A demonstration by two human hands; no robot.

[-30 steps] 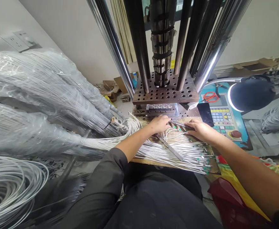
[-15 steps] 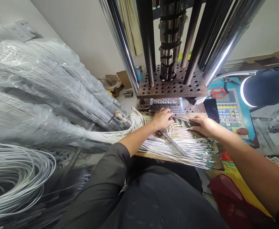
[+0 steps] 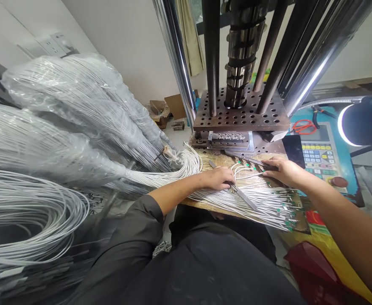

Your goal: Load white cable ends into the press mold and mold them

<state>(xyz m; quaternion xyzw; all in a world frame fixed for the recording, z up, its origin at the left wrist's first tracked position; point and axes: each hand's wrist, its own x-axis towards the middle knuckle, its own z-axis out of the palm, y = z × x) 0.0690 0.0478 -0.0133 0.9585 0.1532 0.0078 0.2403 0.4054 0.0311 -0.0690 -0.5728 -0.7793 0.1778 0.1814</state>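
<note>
My left hand is closed on the middle of a narrow metal bar, which lies slanted over white cables with green-marked ends. To the right, my right hand grips the right end of a second dark metal strip. Short white cable ends with small metal terminals sit along that strip. Just behind it, a clear plate with a metal fixture rests on the press bed, under the perforated press plate.
Plastic-wrapped cable bundles and a cable coil fill the left side. A control panel with a red button, red-handled pliers and a round lamp stand on the right.
My left hand has moved from the strip near the fixture down toward me and now holds the slanted bar. My right hand stays on its strip. The view has shifted slightly left.
</note>
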